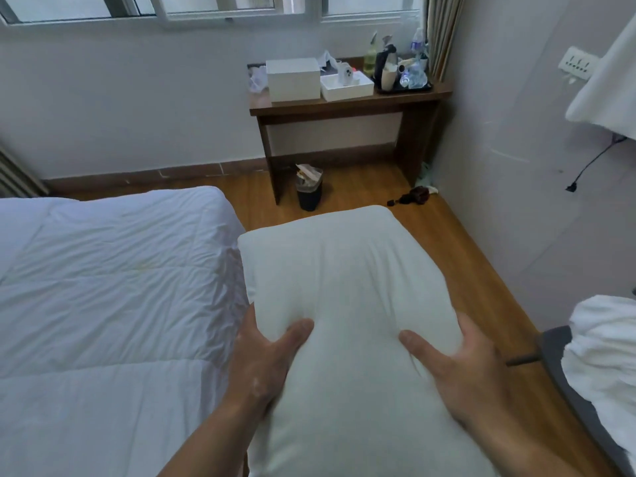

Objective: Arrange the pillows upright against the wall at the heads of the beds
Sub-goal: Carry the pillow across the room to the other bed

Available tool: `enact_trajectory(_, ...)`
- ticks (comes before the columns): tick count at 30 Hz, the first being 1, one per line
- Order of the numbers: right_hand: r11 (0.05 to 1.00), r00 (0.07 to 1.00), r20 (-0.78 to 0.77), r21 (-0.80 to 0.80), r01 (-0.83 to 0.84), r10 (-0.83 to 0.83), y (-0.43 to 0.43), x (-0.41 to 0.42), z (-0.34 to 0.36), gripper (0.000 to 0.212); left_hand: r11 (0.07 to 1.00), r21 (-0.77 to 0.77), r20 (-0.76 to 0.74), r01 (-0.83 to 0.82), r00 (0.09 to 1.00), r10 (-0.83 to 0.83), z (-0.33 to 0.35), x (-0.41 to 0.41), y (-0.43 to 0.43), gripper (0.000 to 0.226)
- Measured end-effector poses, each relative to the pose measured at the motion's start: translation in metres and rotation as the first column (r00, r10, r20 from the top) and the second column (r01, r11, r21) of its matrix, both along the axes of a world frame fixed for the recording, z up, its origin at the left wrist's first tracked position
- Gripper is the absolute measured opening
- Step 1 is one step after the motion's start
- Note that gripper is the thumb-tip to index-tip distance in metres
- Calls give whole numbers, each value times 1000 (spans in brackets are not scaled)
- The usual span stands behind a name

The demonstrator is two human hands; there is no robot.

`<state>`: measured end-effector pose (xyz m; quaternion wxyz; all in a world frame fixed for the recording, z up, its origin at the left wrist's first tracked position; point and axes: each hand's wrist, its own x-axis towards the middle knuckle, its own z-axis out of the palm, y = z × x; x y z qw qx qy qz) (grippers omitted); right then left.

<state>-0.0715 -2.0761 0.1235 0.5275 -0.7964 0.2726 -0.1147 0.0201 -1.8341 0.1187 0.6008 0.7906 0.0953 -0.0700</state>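
I hold a white pillow [347,290] in front of me, lengthwise, above the wooden floor strip beside the bed. My left hand [265,359] grips its left side, thumb pressed into the top. On the pillow's right side my right hand [454,366] grips the same way. A bed with a white duvet [103,287] lies to the left. The head of the bed is out of view.
A dark wooden side table [347,106] with white boxes, bottles and a kettle stands under the window. A small bin [309,191] sits beneath it. A dark item [414,196] lies on the floor. White bedding on a grey chair [605,366] is at the right; the wall carries a socket [578,63].
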Motion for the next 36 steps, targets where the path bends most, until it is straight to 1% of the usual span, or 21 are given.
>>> enact_trajectory(3, 999, 999, -1, -3, -51, 51, -10, 78, -5, 34, 998, 9, 7, -59, 998, 59, -2, 67, -8, 57)
enact_trajectory(10, 981, 982, -17, 35, -189, 190, -37, 271, 1, 34, 976, 72, 9, -204, 979, 204, 10, 224, -28, 65)
enact_trajectory(14, 962, 963, -36, 66, -263, 266, -40, 366, 6, 32, 964, 58, -9, -260, 965, 261, 13, 304, -31, 63)
enact_trajectory(16, 956, 956, -51, 61, -287, 290, -35, 411, 8, 34, 954, 55, -19, -295, 955, 296, 12, 342, -26, 70)
enact_trajectory(18, 954, 951, -67, 41, -298, 300, -27, 459, 8, 36, 942, 48, -26, -331, 943, 332, 10, 384, -19, 77)
enact_trajectory(19, 951, 949, -72, 32, -307, 308, -22, 484, 7, 37, 940, 39, -30, -340, 940, 341, 8, 407, -14, 77)
enact_trajectory(23, 945, 941, -81, 8, -328, 328, 9, 587, 2, 40, 935, 7, -26, -354, 935, 355, 0, 501, 13, 67)
enact_trajectory(28, 940, 937, -93, -30, -340, 336, 56, 708, 12, 44, 932, -5, -30, -362, 932, 361, 8, 619, 63, 67)
enact_trajectory(33, 937, 933, -96, -13, -350, 348, 91, 807, 25, 43, 920, 4, -30, -392, 920, 391, 17, 713, 99, 66)
enact_trajectory(36, 925, 920, -100, 8, -380, 379, 108, 867, 25, 44, 910, 13, -33, -414, 910, 414, 15, 766, 113, 69)
